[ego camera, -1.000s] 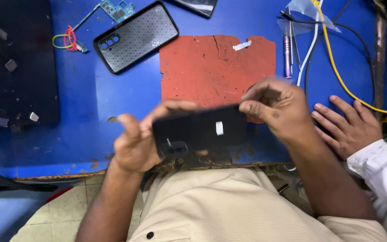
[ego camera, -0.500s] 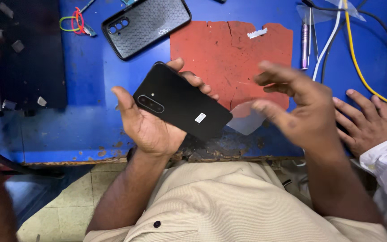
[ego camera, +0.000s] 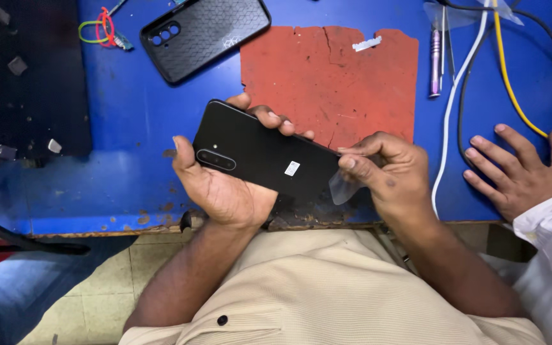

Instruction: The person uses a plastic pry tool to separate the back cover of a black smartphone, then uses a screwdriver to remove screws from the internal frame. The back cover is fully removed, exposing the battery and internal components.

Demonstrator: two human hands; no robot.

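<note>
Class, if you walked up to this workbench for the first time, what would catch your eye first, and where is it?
First, the black phone at the centre, back up, gripped in the left hand while the right hand pinches a clear film at its end. Behind it, a cracked red mat lies on the blue table, with a black phone case up left.
</note>
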